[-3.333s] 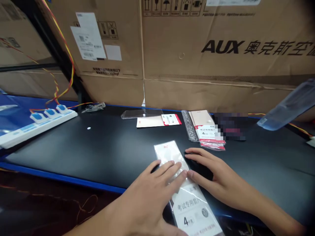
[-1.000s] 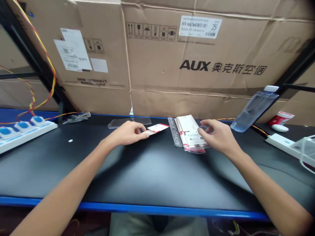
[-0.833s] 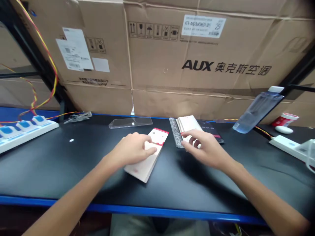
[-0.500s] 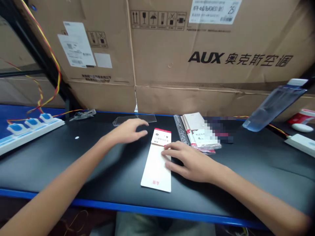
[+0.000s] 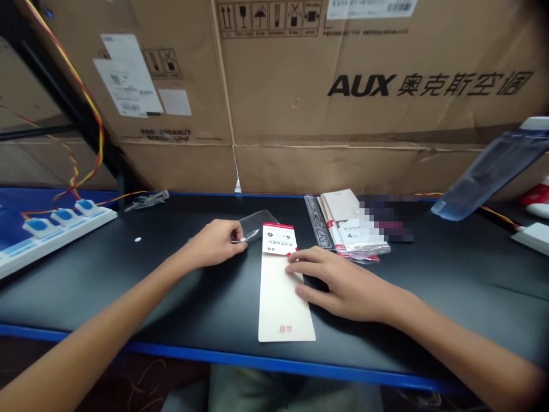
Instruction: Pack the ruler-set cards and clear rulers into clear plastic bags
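My left hand [image 5: 213,243] is closed in a pinch on the near edge of a clear plastic sleeve [image 5: 259,221], lifted partly off the black tabletop. Part of the sleeve is hidden behind that hand. Just right of it lies a long white card [image 5: 283,303], with a red-edged printed label [image 5: 278,237] marked "4" at its far end. Fingers apart, my right hand [image 5: 343,280] rests its fingertips on the card's right edge. Beyond the right hand is a pile of similar packaged cards [image 5: 343,220], some in clear plastic.
A large cardboard box [image 5: 274,103] stands along the back. At left are a white power strip [image 5: 64,229], crumpled clear plastic [image 5: 148,200] and a small white disc [image 5: 138,240]. A clear bottle [image 5: 489,171] leans at right, near another white strip [image 5: 534,237]. The table's blue edge [image 5: 240,363] runs in front.
My left hand, open before, has closed on the plastic sleeve and drawn it nearer, raising part of it. The card has turned slightly; my right hand stays on it. The view has shifted a little.
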A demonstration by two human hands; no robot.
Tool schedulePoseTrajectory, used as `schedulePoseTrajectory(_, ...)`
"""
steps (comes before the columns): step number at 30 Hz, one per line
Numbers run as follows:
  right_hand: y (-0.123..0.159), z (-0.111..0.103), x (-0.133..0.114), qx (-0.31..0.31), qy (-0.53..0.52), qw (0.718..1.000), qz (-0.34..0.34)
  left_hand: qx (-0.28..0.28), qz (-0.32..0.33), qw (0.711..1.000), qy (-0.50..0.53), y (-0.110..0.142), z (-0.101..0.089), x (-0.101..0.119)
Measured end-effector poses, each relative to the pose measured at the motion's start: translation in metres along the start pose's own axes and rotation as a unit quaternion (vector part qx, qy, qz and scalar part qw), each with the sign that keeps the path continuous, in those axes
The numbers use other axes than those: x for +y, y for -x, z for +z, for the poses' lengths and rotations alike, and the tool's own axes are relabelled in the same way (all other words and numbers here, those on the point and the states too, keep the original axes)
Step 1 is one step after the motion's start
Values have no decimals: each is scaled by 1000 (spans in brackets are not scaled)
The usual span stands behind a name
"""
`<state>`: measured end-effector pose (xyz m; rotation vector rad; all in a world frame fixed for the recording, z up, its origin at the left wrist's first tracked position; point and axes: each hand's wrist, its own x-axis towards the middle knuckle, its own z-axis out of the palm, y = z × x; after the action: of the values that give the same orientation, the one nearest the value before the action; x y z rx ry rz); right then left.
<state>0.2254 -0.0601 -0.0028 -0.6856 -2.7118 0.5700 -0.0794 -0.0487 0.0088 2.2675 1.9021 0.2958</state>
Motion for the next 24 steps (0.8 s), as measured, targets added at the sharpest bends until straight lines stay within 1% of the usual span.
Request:
schedulePoseTrajectory(3,1,0,-3,10,-7,1000,2,11,-19,1000,4,17,0,10)
schedulePoseTrajectory(5,1,0,-4,12,-8,1000,6,-4,-15,999,31,28,-3,15)
schedulePoseTrajectory(7,1,0,-6,10,-7,1000,13,-58,-1,994,97,39,-8,20)
schedulePoseTrajectory(9,1,0,-7,5,-7,1000,16,-143,4,973,179,48,-12,24)
schedulePoseTrajectory(10,1,1,-7,5,-8,1000,16,-178,7,963,204,51,-14,27)
schedulePoseTrajectory(11,1,2,-6,5,-8,1000,16,-197,16,958,210,54,-15,29)
schedulePoseTrajectory(12,1,2,-6,7,-8,1000,16,-198,32,960,195,57,-15,31)
schedulePoseTrajectory(13,0,3,-5,11,-7,1000,16,-184,55,967,165,58,-14,33)
schedulePoseTrajectory(15,0,3,-4,14,-6,1000,18,-137,97,981,95,60,-11,36)
schedulePoseTrajectory(17,1,0,-3,10,-3,1000,18,-100,120,986,59,60,-7,38)
schedulePoseTrajectory(20,5,-9,-3,-31,9,999,20,-61,134,988,46,59,-1,37)
schedulePoseTrajectory(22,10,-15,-5,-71,19,997,24,-47,134,989,43,59,1,34)
schedulePoseTrajectory(24,15,-19,-7,-88,27,995,25,-37,131,990,49,61,3,29)
